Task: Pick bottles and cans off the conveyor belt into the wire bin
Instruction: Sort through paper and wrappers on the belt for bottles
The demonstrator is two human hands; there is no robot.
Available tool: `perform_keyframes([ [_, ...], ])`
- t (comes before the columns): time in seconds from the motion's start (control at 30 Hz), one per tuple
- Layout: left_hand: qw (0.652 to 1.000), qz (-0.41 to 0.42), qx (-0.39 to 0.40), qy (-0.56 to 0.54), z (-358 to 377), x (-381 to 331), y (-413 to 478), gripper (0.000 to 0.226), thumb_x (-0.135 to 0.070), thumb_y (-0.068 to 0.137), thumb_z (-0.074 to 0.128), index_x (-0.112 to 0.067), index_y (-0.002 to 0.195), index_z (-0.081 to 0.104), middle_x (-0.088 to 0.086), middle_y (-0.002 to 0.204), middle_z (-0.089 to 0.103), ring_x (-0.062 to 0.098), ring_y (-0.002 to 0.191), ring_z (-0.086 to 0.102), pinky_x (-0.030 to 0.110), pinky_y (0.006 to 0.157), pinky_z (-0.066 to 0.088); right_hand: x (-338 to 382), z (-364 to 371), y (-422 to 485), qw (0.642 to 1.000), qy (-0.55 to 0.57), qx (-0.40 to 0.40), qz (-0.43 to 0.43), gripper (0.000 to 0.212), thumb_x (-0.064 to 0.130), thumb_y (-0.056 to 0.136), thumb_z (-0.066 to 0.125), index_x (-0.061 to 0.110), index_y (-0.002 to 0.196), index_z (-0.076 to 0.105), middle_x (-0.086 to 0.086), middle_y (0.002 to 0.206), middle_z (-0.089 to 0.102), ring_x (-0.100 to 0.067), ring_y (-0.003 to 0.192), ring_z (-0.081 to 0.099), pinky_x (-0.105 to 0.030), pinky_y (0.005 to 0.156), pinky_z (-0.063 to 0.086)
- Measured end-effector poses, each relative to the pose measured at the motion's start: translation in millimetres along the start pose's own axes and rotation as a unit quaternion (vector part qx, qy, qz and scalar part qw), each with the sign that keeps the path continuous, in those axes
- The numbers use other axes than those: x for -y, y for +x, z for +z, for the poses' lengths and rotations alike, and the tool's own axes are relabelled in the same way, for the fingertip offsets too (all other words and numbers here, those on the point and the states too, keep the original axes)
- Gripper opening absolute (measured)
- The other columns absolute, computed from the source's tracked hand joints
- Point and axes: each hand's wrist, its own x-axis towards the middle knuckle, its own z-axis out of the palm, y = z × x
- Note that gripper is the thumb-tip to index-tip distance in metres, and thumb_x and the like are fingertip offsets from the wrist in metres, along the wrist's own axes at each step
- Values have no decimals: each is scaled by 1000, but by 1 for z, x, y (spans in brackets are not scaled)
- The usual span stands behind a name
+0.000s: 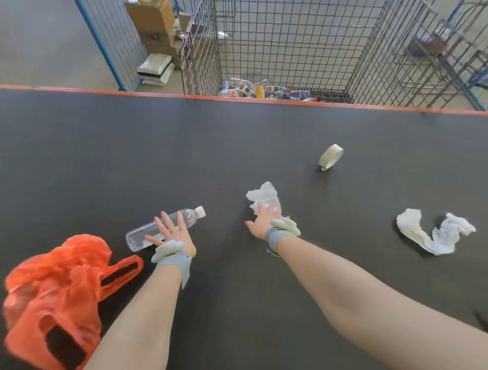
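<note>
On belt at 7 o'clock, left hand (171, 232) lay spread over bottle (162, 228) to grab it; right hand (263, 222) spread on tissue (264, 195), probably clearing it.

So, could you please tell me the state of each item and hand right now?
Clear bottle: capped, lying flat.
Left hand: open over the bottle.
Right hand: on crumpled wrapper.
Tape roll: on edge.
Orange bag: crumpled.
Wire bin: partly filled.

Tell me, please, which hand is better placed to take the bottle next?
The left hand. Its open fingers already lie over the bottle, which lies on its side on the belt. The right hand is off to the bottle's right, resting on crumpled tissue, not a bottle or can.
</note>
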Motion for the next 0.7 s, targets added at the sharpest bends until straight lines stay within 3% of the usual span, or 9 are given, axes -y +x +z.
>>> perform_keyframes([
  [0.13, 999, 3, 16, 32, -8, -9, 5, 82, -7, 91, 44, -25, 152, -9, 15, 159, 0, 36, 147, 1, 67, 108, 17, -6, -12, -1, 998, -41, -53, -1, 74, 48, 94, 43, 26, 153, 5, -3, 162, -7, -32, 148, -9, -61, 113, -7],
  [0.2, 999, 32, 7, 38, -13, -16, 9, 71, -10, 89, 49, -23, 149, 13, 11, 150, 28, 30, 140, 25, 56, 104, 30, -8, -17, 2, 998, -34, -49, 0, 77, 47, 93, 44, 27, 154, 2, -4, 162, -9, -30, 149, -12, -59, 114, -10],
  [0.27, 998, 61, 3, 35, -17, -27, 11, 53, -13, 88, 53, -19, 136, 33, 8, 136, 43, 26, 129, 39, 46, 100, 36, -11, -23, 5, 998, -23, -59, -1, 79, 46, 93, 46, 28, 154, 0, -4, 162, -7, -28, 149, -11, -56, 116, -11],
  [0.33, 997, 65, 34, -13, -22, -40, 13, 47, -25, 90, 57, -15, 131, 38, 10, 133, 46, 29, 126, 43, 43, 103, 37, -14, -30, 8, 998, -8, -70, -5, 80, 45, 92, 48, 29, 154, 0, -5, 162, -6, -27, 149, -10, -55, 117, -10],
  [0.4, 987, 45, 76, -133, -33, -57, 22, 54, -35, 90, 60, -7, 130, 39, 16, 133, 47, 33, 125, 45, 42, 104, 37, -23, -41, 14, 997, 20, -70, 5, 79, 44, 93, 48, 28, 154, 0, -5, 162, -5, -27, 149, -9, -53, 118, -7],
  [0.47, 938, 16, 126, -323, -51, -77, 37, 60, -36, 87, 64, 0, 130, 42, 19, 130, 52, 36, 121, 51, 41, 101, 43, -34, -57, 23, 996, 55, -63, 21, 78, 44, 94, 47, 28, 154, 0, -5, 162, -3, -26, 150, -6, -51, 119, -4],
  [0.53, 864, -17, 179, -470, -71, -98, 46, 59, -37, 85, 67, 0, 126, 48, 19, 119, 61, 36, 108, 60, 44, 91, 52, -44, -70, 37, 994, 83, -60, 32, 78, 48, 94, 45, 28, 155, 0, -5, 162, 0, -26, 150, -4, -49, 119, 0],
  [0.63, 759, -40, 261, -595, -110, -133, 58, 43, -38, 89, 62, -8, 117, 51, 14, 95, 64, 27, 82, 65, 35, 63, 57, -51, -94, 60, 990, 126, -50, 38, 81, 54, 93, 45, 28, 155, 0, -5, 162, 2, -26, 150, -2, -47, 119, 3],
  [0.7, 722, -24, 277, -634, -154, -170, 87, 48, -44, 92, 58, -10, 124, 49, 13, 104, 64, 27, 91, 65, 35, 66, 55, -53, -123, 89, 984, 163, -53, 44, 81, 56, 93, 45, 27, 155, -1, -7, 162, 4, -28, 149, -1, -47, 120, 5],
])
